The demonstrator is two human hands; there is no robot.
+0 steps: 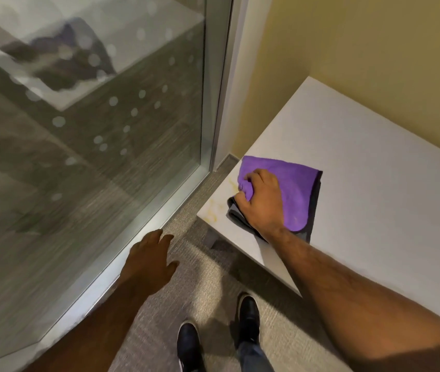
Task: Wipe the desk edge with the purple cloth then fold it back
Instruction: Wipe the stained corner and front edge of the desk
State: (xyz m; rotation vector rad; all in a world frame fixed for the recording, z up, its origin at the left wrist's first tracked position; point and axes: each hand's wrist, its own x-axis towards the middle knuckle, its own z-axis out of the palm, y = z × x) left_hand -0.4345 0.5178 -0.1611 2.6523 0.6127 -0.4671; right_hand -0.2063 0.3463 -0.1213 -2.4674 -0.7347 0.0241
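Note:
A purple cloth with a grey underside lies folded near the left end of the white desk. My right hand rests on it, fingers bunched around a fold of the purple fabric close to the desk's left edge. Faint yellowish marks show on the desk surface just left of the cloth. My left hand hangs over the floor left of the desk, fingers spread, holding nothing.
A glass partition with a metal frame stands to the left. A yellow wall backs the desk. Grey carpet lies below, with my two dark shoes near the desk's front edge.

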